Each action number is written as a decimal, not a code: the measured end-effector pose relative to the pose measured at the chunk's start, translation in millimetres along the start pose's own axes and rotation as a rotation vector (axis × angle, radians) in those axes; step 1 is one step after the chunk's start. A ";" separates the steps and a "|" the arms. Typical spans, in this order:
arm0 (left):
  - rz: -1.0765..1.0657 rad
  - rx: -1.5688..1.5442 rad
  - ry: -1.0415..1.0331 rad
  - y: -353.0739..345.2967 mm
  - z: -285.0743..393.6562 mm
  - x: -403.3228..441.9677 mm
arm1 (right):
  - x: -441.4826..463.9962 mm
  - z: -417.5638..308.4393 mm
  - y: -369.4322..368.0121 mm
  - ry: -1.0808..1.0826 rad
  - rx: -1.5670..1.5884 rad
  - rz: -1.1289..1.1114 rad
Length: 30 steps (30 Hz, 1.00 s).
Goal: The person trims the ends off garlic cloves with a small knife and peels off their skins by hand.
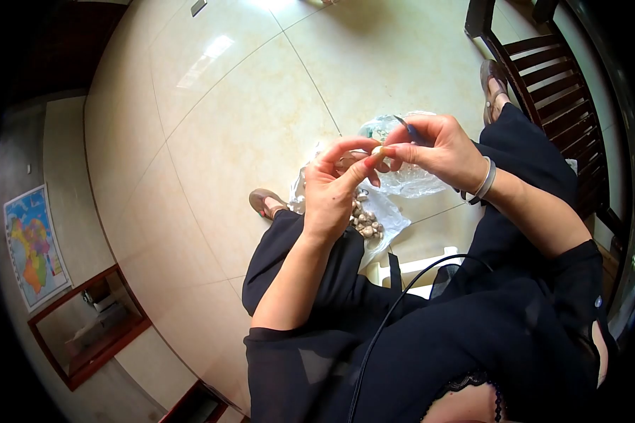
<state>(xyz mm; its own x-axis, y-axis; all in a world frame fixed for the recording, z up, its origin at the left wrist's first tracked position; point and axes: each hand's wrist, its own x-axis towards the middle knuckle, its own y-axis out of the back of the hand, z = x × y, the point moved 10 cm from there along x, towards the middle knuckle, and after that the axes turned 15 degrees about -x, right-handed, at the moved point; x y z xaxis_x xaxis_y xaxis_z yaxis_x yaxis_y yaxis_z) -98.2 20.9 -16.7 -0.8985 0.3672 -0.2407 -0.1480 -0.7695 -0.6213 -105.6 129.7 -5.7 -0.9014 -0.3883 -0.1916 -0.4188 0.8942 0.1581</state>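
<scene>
My left hand pinches a small whitish piece between thumb and fingers; its kind is too small to tell. The fingertips of my right hand meet the same piece from the other side. Tucked in the right hand is a small knife, its thin dark blade pointing up and away from the fingers. Below the hands, several small brown-and-white lumps, which look like mushrooms, lie on a white plastic bag. A second, clear plastic bag spreads on the floor behind the right hand, partly hidden.
A dark slatted wooden chair stands at the right. Part of a cream plastic stool shows between my legs. A black cable runs across my front. Pale floor tiles stretch ahead; a map hangs on the left wall.
</scene>
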 end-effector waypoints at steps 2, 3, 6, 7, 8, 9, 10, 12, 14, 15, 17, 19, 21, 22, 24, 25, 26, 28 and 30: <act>0.003 0.060 -0.024 -0.2 1.7 -0.4 | -0.6 0.4 -0.7 0.009 0.018 -0.014; 0.007 0.062 -0.030 0.2 1.6 -0.4 | -1.0 1.0 -0.7 0.008 0.030 -0.019; 0.018 0.066 -0.052 0.4 2.5 -1.1 | -1.6 0.5 -2.0 0.013 0.057 -0.034; 0.024 0.069 -0.065 0.6 3.6 -1.1 | -1.6 -0.3 -2.6 0.018 0.073 -0.041; 0.024 0.069 -0.065 0.5 3.4 -1.3 | -1.4 -0.5 -2.3 0.017 0.074 -0.040; 0.021 0.068 -0.067 0.2 3.4 -1.5 | -1.2 0.6 -3.0 0.006 0.072 -0.049; 0.019 0.066 -0.069 -0.1 3.5 -1.7 | -1.2 1.9 -3.5 -0.007 0.071 -0.057; 0.022 0.072 -0.076 -0.6 3.9 -1.4 | -0.2 5.3 -2.7 -0.012 0.096 -0.048; 0.026 0.077 -0.082 -1.0 4.5 -1.4 | 0.1 6.1 -2.1 -0.018 0.121 -0.041; 0.028 0.069 -0.080 -1.2 4.5 -1.4 | 0.0 7.0 -1.7 -0.045 0.131 -0.038; 0.031 0.061 -0.077 -2.4 4.2 -1.5 | -0.5 7.4 -1.0 -0.073 0.142 -0.035; 0.080 0.033 -0.060 1.0 2.2 -2.0 | -1.0 7.1 1.1 -0.079 0.119 -0.015; 0.090 -0.055 -0.016 6.3 -3.1 -1.1 | -0.4 7.4 2.5 -0.067 0.098 0.005; 0.101 -0.142 0.028 9.9 -8.3 -0.9 | 0.3 7.8 3.7 -0.056 0.077 0.023; 0.108 -0.177 0.053 13.1 -11.3 -0.9 | 1.9 15.3 2.5 -0.045 0.042 0.038; 0.127 -0.184 0.052 15.1 -11.5 -0.7 | 2.5 16.2 3.6 -0.034 0.005 0.055; 0.146 -0.191 0.051 17.0 -11.7 -0.6 | 2.7 15.6 4.8 -0.034 0.005 0.054; 0.130 -0.174 0.045 17.5 -11.7 -0.5 | 1.8 21.6 -2.9 -0.136 -0.168 -0.067; 0.114 -0.157 0.040 15.8 -10.9 -0.6 | 2.3 19.6 -5.6 -0.091 -0.203 -0.066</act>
<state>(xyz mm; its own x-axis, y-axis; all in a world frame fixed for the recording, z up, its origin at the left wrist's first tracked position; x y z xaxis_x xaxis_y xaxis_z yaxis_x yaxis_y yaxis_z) -95.4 14.2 -34.5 -0.8882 0.3052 -0.3435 0.0226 -0.7177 -0.6960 -103.2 128.1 -26.1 -0.8616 -0.4145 -0.2931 -0.4983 0.8008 0.3324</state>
